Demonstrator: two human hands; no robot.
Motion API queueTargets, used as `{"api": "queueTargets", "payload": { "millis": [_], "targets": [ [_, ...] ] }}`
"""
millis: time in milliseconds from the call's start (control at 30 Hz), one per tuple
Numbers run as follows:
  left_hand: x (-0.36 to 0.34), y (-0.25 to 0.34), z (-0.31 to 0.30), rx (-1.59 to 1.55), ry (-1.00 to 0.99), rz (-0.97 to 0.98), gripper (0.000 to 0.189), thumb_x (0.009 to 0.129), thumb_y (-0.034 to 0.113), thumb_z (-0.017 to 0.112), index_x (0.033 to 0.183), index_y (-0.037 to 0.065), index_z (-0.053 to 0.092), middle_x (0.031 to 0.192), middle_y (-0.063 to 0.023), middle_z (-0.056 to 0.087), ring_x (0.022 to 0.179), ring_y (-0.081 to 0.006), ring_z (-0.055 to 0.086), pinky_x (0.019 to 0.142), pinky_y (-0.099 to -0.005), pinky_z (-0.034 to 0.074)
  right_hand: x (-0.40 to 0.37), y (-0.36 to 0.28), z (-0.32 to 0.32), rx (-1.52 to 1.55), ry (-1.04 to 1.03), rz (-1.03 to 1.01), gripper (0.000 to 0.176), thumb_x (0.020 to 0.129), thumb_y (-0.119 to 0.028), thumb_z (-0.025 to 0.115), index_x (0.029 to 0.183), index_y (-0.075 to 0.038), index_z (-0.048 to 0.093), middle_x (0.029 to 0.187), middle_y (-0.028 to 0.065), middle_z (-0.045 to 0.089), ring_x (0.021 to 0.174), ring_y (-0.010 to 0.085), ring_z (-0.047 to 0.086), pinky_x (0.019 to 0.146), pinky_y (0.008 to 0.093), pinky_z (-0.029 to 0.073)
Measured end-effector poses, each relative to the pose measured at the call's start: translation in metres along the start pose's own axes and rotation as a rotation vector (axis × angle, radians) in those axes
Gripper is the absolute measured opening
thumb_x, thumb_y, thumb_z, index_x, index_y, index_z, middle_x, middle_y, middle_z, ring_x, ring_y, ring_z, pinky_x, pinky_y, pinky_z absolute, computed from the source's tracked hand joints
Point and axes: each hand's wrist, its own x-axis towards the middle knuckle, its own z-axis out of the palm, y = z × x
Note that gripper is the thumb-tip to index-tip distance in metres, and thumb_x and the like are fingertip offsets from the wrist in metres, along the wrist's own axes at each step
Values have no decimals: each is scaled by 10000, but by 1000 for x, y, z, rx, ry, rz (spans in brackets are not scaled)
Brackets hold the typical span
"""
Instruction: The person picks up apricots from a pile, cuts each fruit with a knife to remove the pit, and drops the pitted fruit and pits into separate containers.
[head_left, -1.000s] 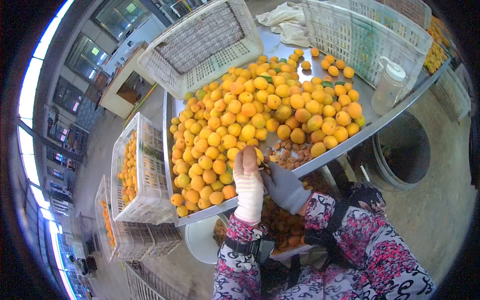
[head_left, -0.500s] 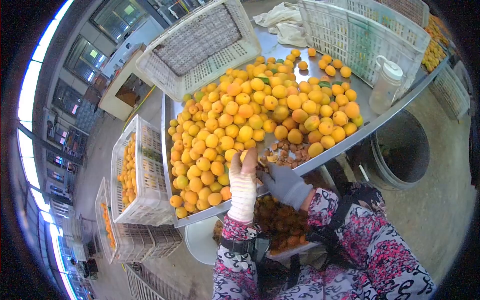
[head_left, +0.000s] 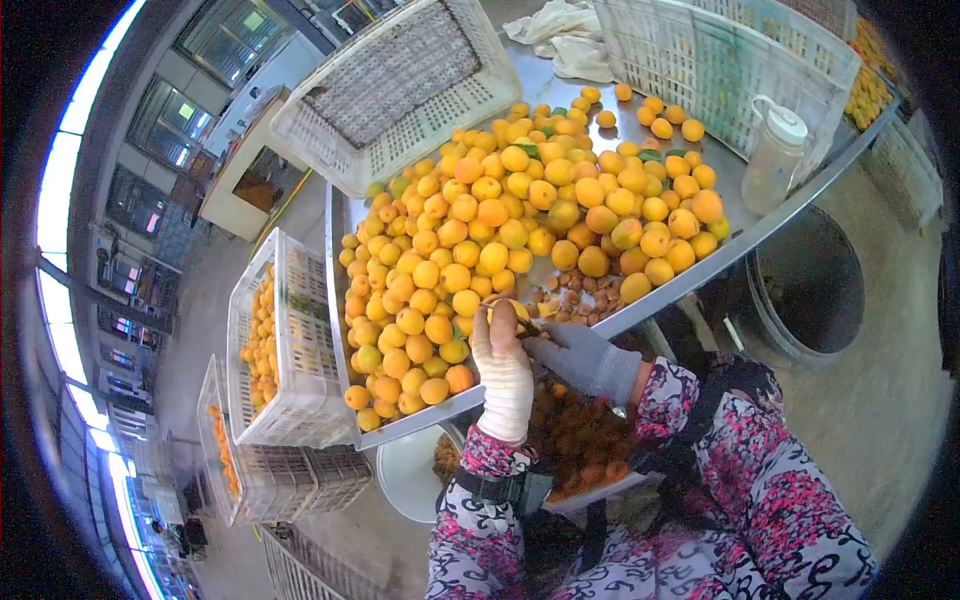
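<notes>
My left hand, in a pale striped glove with bare fingertips, is closed around an apricot, mostly hidden by the fingers. Close against it, my right hand in a grey glove is closed too, fingertips meeting the fruit. A slim dark piece shows between the hands and a shiny end below the right palm; I cannot tell what the right hand holds. Both hands are over the near edge of the metal table. Beyond them lies a heap of whole apricots, with brown pits beside it.
Below the hands sits a container of darker orange fruit pieces, with a white bucket to its left. White crates stand at left and on the table's far side. A lidded plastic jug and a dark bucket are at right.
The left hand has turned and its fingers have closed further over the apricot, hiding more of it. Both hands sit slightly further right in view, still together.
</notes>
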Motion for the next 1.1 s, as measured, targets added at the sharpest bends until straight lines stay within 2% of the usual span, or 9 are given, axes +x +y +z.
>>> {"api": "queueTargets", "payload": {
  "millis": [167, 267, 367, 433, 500, 567, 633, 967, 1100],
  "targets": [
    [-2, 14, 7, -29, 54, 0, 381, 930, 296, 395, 1013, -13, 601, 989, -117, 572, 897, -190, 508, 846, -280, 382, 3, 11, -1, -38, -11, -38, 428, 899, -400, 462, 951, 3, 596, 830, 222, 625, 837, 361, 614, 701, 410, 468],
    [-6, 15, 6, -53, 97, -27, 365, 940, 253, 365, 997, -15, 606, 991, -131, 573, 878, -203, 522, 829, -283, 405, 5, 16, -1, -13, -72, -53, 349, 926, -298, 465, 1057, 15, 545, 788, 118, 629, 721, 171, 601, 651, 292, 475],
    [2, 10, -8, 256, 46, 255, 371, 944, 262, 354, 1054, -15, 574, 1014, -120, 577, 854, -189, 529, 793, -275, 433, -11, -5, -1, -219, 44, -104, 446, 901, -419, 456, 936, 9, 577, 835, 257, 610, 800, 404, 599, 693, 452, 468],
    [16, 10, -25, 227, 165, 80, 361, 946, 260, 350, 1117, -7, 523, 963, -83, 572, 817, -174, 537, 732, -271, 457, -26, -26, 1, -365, 88, -100, 443, 898, -420, 467, 903, 14, 558, 798, 259, 606, 778, 423, 591, 686, 474, 464],
    [34, 25, -45, -619, 294, -299, 241, 892, 106, 444, 1100, -1, 501, 974, -58, 575, 817, -161, 543, 717, -289, 464, -17, -5, 1, -299, 150, -194, 446, 889, -428, 486, 883, 14, 550, 738, 247, 595, 723, 406, 598, 641, 455, 463],
    [30, 19, -50, 598, 85, 420, 277, 849, 49, 467, 1122, 3, 483, 1005, -79, 583, 826, -156, 543, 724, -283, 463, -7, -6, -11, -84, 303, -35, 442, 885, -433, 504, 883, 6, 553, 688, 206, 587, 634, 314, 600, 586, 390, 461],
    [5, 46, -16, -59, -27, 53, 293, 811, -5, 487, 1104, -8, 481, 886, -158, 584, 737, -292, 587, 676, -352, 478, 1, -4, -25, 202, 274, 113, 452, 866, -450, 547, 943, -5, 575, 682, 122, 590, 587, 190, 568, 557, 326, 446],
    [8, 46, -2, 182, -252, 385, 412, 710, 143, 611, 1081, 11, 490, 819, -182, 613, 742, -380, 593, 658, -426, 465, 10, 1, -19, 489, 200, 18, 448, 823, -375, 633, 1045, 11, 575, 880, 71, 632, 771, 138, 591, 678, 265, 479],
    [8, 53, 3, 174, -111, 471, 419, 689, 157, 618, 1060, 0, 501, 762, -177, 617, 651, -378, 590, 601, -427, 468, 2, -8, -16, 307, 293, -394, 320, 873, -270, 576, 1018, 15, 570, 864, 54, 610, 718, 124, 578, 622, 249, 473]
  ]
}}
